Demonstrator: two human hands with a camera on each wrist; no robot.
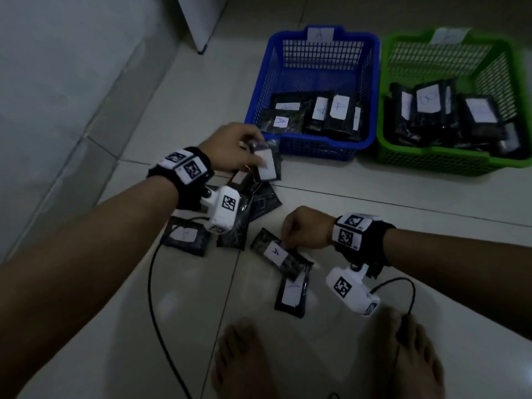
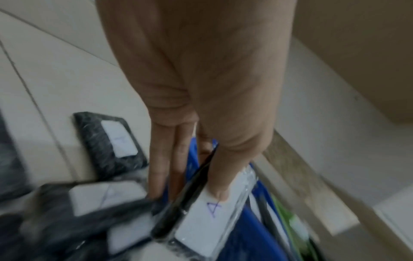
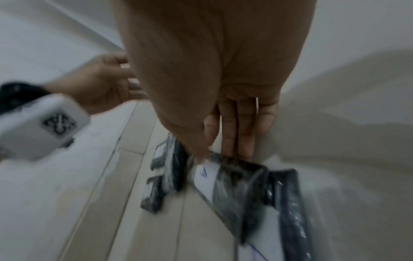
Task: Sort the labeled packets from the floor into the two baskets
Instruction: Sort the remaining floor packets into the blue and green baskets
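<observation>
My left hand [image 1: 239, 152] pinches a dark packet [image 1: 269, 164] with a white label marked A [image 2: 208, 213], thumb on the label, just in front of the blue basket [image 1: 374, 79]. My right hand [image 1: 302, 228] pinches the near end of another A-labelled packet [image 1: 277, 253] lying on the floor; in the right wrist view the thumb and fingers [image 3: 236, 130] close on that packet [image 3: 234, 183]. The blue basket holds several A packets. The green basket [image 1: 518, 90] to its right holds several packets too.
More dark packets lie on the tiled floor: one [image 1: 185, 236] at the left, a pile [image 1: 250, 203] under my left wrist, one [image 1: 293, 292] near my feet [image 1: 241, 361]. Black cables [image 1: 152, 298] trail across the floor. A grey wall [image 1: 57, 82] runs along the left.
</observation>
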